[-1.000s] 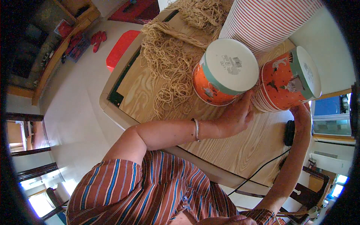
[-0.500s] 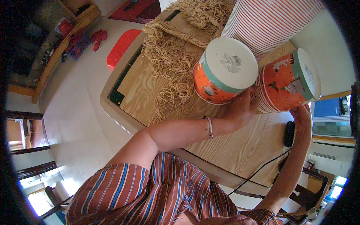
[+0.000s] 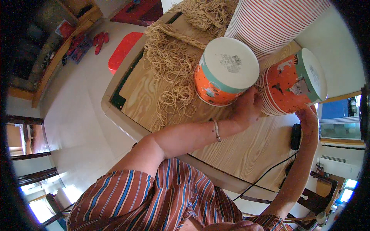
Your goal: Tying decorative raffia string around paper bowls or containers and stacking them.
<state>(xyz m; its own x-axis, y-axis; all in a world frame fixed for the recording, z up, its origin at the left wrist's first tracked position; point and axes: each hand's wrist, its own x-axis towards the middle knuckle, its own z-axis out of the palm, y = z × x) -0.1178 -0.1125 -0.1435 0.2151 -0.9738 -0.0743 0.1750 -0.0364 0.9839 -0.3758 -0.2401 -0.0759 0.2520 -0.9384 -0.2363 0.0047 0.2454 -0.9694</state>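
A tilted stack of nested orange paper tubs (image 3: pixel 281 90) with green bands lies to the right, its white bottom turned right and its rims left. My left hand (image 3: pixel 248 104), wearing a bracelet, has curled fingers at the stack's rims; its fingertips are partly hidden. My right hand (image 3: pixel 308 117) grips the stack from the near side near the bottom end, most of its fingers behind it. Just beyond my left hand a single orange and green paper tub (image 3: pixel 229 63) stands upside down on the wooden table (image 3: pixel 239 150).
A tall column of nested white tubs with red rims (image 3: pixel 269 29) leans behind. Loose beige cord (image 3: pixel 173 73) is heaped on the table's left side. A black object (image 3: pixel 296 136) and a black cable (image 3: pixel 266 177) lie near the right edge. A red stool (image 3: pixel 124 52) stands beyond the table.
The whole view has shifted slightly, with the tubs a little further left in the picture. Both hands stay at the tilted stack.
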